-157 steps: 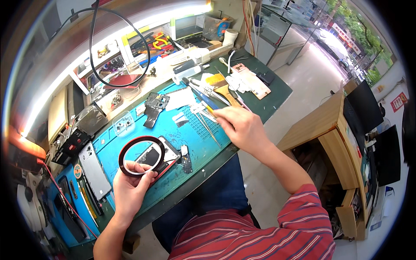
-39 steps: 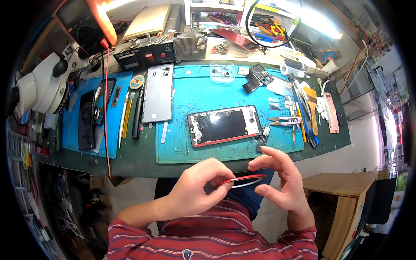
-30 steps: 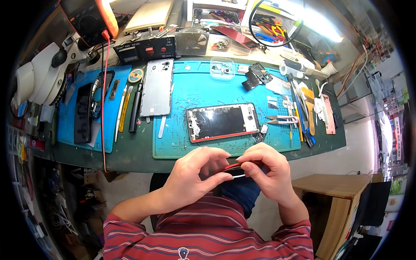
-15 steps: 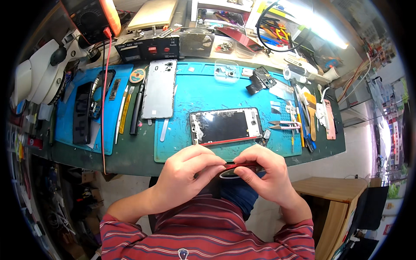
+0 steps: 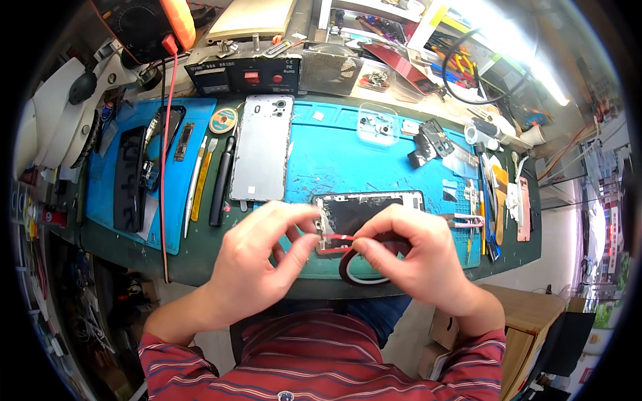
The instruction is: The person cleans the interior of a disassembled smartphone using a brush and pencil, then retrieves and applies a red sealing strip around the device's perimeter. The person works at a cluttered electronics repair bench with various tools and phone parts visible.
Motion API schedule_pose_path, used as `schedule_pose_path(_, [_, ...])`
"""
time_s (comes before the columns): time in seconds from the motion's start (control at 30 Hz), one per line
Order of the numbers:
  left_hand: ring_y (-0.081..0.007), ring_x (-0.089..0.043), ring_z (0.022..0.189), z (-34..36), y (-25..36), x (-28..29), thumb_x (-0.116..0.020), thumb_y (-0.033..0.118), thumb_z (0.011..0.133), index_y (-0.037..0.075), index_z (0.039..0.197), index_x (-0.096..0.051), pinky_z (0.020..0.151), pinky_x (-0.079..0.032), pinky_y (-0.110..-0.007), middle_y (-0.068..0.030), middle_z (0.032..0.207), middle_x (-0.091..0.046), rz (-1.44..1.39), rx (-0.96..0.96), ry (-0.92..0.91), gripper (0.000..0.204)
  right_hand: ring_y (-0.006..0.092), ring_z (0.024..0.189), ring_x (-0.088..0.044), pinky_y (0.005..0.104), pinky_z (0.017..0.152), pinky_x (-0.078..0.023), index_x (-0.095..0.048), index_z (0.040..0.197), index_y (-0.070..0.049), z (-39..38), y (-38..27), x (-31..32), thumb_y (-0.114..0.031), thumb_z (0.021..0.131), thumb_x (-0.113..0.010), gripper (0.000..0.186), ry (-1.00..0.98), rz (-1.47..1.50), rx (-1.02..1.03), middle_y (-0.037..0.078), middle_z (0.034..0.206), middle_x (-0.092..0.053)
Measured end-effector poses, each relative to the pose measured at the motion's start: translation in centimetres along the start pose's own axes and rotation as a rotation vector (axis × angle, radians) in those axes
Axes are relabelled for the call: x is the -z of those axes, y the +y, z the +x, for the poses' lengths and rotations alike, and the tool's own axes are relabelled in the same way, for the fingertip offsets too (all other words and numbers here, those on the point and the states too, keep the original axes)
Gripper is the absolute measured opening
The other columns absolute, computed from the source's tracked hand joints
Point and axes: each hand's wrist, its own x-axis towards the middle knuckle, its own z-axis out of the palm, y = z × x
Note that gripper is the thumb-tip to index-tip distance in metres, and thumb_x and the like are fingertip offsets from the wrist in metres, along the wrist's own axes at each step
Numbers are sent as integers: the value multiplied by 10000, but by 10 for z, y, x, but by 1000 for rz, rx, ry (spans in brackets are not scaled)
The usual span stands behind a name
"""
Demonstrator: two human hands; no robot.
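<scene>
Our left hand [image 5: 257, 264] pinches the loose red end of the tape [image 5: 341, 238] right at the bench's front edge. Our right hand [image 5: 414, 257] grips the tape roll [image 5: 361, 273], with the opened phone [image 5: 368, 212] on the blue mat [image 5: 314, 160] just behind. Tools crowd the right side, not much free room.

One head-worn fisheye view looks steeply down from close above onto the cluttered green bench [image 5: 200, 264], its edges bending toward the rim.
</scene>
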Motion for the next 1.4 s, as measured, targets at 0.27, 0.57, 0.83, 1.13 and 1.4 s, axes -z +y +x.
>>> schedule_pose_path(0.27, [-252, -675, 821, 15, -26, 13, -788, 1, 889, 30, 1182, -721, 667, -551, -352, -107, 1021, -714, 365, -168, -109, 302, 44, 807, -665, 240, 726, -560, -764, 1002, 21, 66, 19, 26, -130, 971, -811, 161, -238, 38, -363, 15, 894, -772])
schedule_pose_path(0.57, [-301, -647, 825, 11, -32, 8, -820, -12, 799, -23, 1241, -709, 695, -537, -398, -129, 1023, -678, 423, -243, -122, 456, 137, 747, -715, 309, 669, -569, -765, 962, 18, 73, 17, 18, -154, 945, -798, 176, -273, -81, -291, 107, 862, -779])
schedule_pose_path(0.83, [-294, -622, 839, 9, -31, 6, -817, -15, 793, -36, 1319, -683, 720, -519, -401, -125, 1053, -649, 445, -235, -140, 543, 228, 744, -752, 339, 659, -594, -761, 936, 4, 77, 11, 17, -155, 931, -794, 162, -283, -188, -226, 126, 864, -777])
schedule_pose_path(1.13, [-243, -552, 912, 7, -28, 4, -737, 512, 886, -14, 1450, -631, 781, -485, -365, -82, 1108, -565, 584, -227, -251, 779, 277, 753, -753, 361, 662, -594, -752, 934, -10, 75, 14, 15, -171, 931, -795, 166, -264, -202, -186, 140, 869, -767])
schedule_pose_path(1.4, [-224, -529, 927, 6, -27, 1, -625, 663, 901, -2, 1465, -629, 772, -461, -351, -75, 1125, -545, 774, -302, -301, 871, 298, 731, -726, 385, 653, -571, -745, 964, -23, 73, 16, 17, -187, 925, -803, 177, -281, -255, -156, 136, 876, -745])
